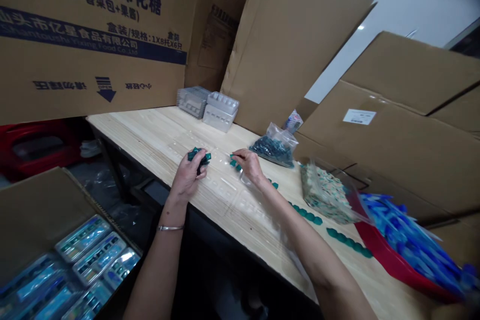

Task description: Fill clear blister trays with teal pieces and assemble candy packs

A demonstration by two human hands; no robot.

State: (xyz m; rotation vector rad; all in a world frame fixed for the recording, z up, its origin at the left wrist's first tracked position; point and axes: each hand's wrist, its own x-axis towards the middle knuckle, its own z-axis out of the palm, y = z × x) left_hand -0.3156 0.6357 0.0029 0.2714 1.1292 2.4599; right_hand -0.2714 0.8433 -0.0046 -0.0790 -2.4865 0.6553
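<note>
1. Bag (273, 150) of teal pieces remains well filled, so much looks left; two short rows (348, 241) already lie on the tabletop (138, 127).
2. Left hand (185, 177): fingers curled closed around a teal cluster (199, 157).
3. Right hand (249, 166): fingers nearly closed, just above loose teal pieces (234, 162); any hold impossible to tell.

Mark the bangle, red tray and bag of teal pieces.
Bangle (170, 228): head view, metal band.
Red tray (390, 262): head view, rim.
Bag of teal pieces (273, 148): head view, middle.
</note>
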